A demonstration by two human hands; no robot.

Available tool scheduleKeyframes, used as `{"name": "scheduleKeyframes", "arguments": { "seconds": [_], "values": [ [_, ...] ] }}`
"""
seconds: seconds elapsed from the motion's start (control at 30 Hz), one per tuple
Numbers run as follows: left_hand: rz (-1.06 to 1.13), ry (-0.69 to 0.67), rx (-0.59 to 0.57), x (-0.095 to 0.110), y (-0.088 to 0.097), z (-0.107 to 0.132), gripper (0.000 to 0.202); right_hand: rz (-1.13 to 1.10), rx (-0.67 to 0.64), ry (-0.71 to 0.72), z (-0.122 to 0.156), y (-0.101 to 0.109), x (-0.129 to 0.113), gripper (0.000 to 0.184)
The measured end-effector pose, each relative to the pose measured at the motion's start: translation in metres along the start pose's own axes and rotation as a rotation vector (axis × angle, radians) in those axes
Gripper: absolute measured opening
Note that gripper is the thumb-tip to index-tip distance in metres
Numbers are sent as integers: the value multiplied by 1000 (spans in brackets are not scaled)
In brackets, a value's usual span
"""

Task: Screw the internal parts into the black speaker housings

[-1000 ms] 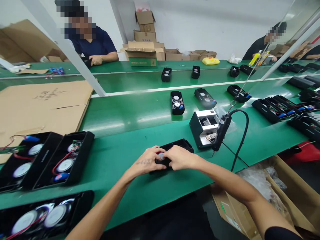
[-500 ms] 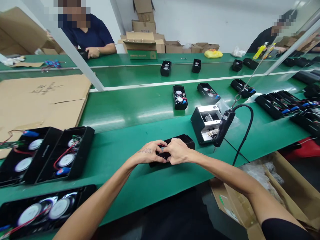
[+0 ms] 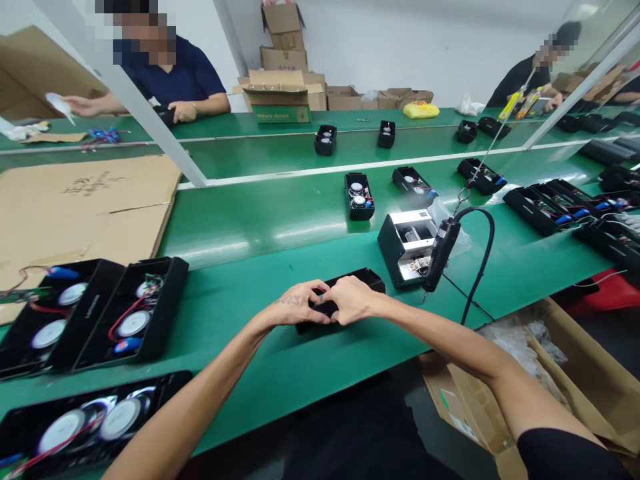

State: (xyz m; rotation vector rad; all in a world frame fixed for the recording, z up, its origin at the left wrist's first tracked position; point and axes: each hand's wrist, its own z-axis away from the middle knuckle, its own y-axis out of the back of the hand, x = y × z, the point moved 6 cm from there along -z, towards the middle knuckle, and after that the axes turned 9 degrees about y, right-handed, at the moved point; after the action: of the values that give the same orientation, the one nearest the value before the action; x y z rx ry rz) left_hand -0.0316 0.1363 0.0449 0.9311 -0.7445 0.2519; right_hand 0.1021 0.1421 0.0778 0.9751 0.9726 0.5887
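Black plastic speaker case (image 3: 367,281) under both hands; left hand (image 3: 293,305) and right hand (image 3: 351,300) curled, fingers gripping it; corded electric screwdriver (image 3: 441,257) hanging beyond right fingertips.

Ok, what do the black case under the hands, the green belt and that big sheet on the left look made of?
The black case looks like moulded plastic: matte, with crisp straight edges, though the hands hide much of it. The green belt seems smooth rubber or PVC, glossy, with long light reflections. The sheet looks like plain brown cardboard, dull, with printed marks and a crease.
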Motion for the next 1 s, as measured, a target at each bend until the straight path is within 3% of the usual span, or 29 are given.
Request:
{"name": "scheduleKeyframes", "arguments": {
  "seconds": [0.17, 0.4, 0.53, 0.6, 0.67, 0.73, 0.8, 0.83, 0.9, 1.0],
  "values": [
    [13, 6, -14, 0, 0, -1, 43, -76, -87, 27, -9, 3, 2, 30],
    [17, -22, -28, -2, 1, -2, 43, -26, 10, -3, -7, -1, 1, 53],
    [-65, -46, 30, 1, -5, 6, 30, 58, -7, 86, 5, -8, -12, 41],
    [-112, -72, 69, 5, -15, 15, 20, 89, 47, 151, 22, -11, -20, 31],
    [-204, -127, 148, 9, -30, 27, 11, 46, 288, 198, 50, -5, -23, 30],
    [-345, -197, 279, 12, -48, 40, 7, -21, 752, 115, 95, 9, -9, 32],
    [-469, -248, 417, 13, -64, 51, 6, -1, 1288, -165, 155, 17, 22, 29],
    [-504, -260, 468, 13, -71, 55, 8, 39, 1491, -337, 183, 15, 38, 30],
    [-540, -277, 537, 11, -80, 60, 14, 75, 1645, -628, 218, 8, 71, 46],
    [-558, -299, 582, 9, -82, 60, 17, -139, 1504, -761, 225, -3, 118, 63]
  ]
}}
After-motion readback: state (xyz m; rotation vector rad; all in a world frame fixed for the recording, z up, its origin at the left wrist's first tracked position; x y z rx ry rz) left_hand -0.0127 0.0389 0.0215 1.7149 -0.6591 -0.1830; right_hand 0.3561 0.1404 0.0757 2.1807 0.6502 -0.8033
